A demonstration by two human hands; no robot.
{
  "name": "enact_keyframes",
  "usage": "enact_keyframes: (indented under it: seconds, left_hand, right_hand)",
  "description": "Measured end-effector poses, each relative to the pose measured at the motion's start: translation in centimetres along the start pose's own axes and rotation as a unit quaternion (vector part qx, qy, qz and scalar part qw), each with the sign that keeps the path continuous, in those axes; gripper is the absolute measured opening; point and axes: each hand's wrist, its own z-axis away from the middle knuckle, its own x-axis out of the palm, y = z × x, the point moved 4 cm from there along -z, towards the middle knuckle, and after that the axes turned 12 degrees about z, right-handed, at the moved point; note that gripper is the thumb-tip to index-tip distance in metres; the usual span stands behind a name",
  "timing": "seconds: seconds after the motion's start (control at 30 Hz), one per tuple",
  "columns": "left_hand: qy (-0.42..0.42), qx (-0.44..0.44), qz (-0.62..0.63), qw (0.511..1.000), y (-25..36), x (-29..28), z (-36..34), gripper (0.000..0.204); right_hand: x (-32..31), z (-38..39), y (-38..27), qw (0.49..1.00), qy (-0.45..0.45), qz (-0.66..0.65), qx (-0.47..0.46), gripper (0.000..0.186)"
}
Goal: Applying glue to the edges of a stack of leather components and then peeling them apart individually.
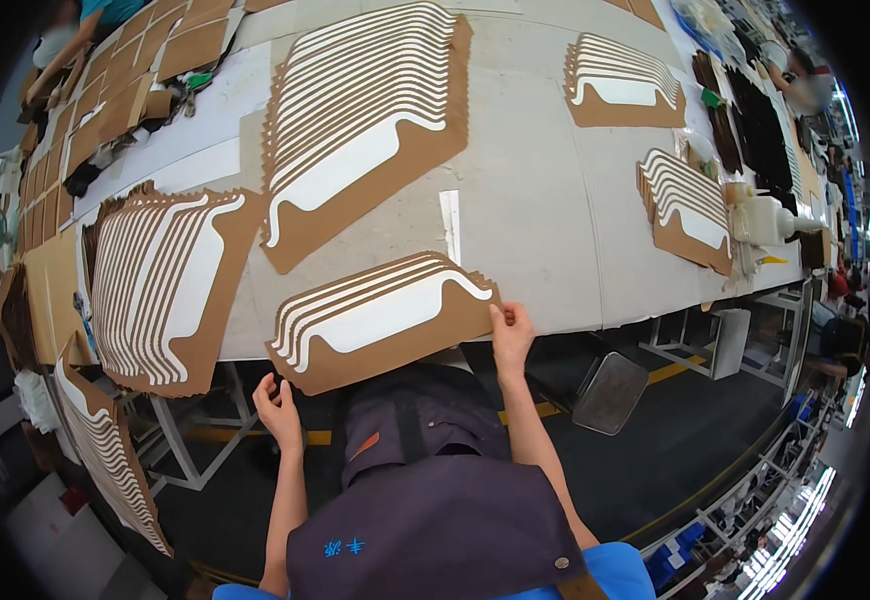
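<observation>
In front of me a small fanned stack of brown cardboard pieces with white shaped panels [375, 325] lies at the table's near edge, overhanging it slightly. My right hand [511, 338] pinches the right end of this stack between thumb and fingers. Close by the stack's lower left corner is my left hand [279, 412], its fingers bent and a little apart, with nothing visible held in them. To the left lies another fanned stack of the same pieces [195, 290]. A larger fanned stack [355, 165] spreads farther back, just left of centre.
Two smaller fanned stacks lie at the right, one far [625, 92] and one nearer [695, 225], beside a white bottle [763, 220]. More pieces [105, 450] hang low at the left. A dark stool [610, 393] stands below the table edge. Another person's arm [65, 50] reaches in far left.
</observation>
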Motion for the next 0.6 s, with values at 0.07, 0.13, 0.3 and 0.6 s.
enact_keyframes:
  seconds: [0.07,0.13,0.3,0.6]
  left_hand:
    - [-0.086,0.099,0.005,0.991,3.8,1.8,0.1,0.029]
    - [-0.173,0.174,-0.009,0.969,7.2,4.5,0.2,0.031]
    - [-0.320,0.228,-0.033,0.919,10.8,8.9,-0.5,0.057]
    - [-0.346,0.311,-0.087,0.881,10.8,10.5,-2.8,0.056]
  right_hand:
    - [0.1,0.0,-1.1,1.000,-0.018,0.003,-0.013,0.019]
    - [-0.1,-0.1,-1.6,0.999,-0.034,0.009,-0.023,0.018]
    - [-1.5,4.0,-7.2,0.942,-0.055,0.057,-0.325,0.015]
    - [-1.3,2.2,-1.6,0.977,0.092,0.148,-0.122,0.018]
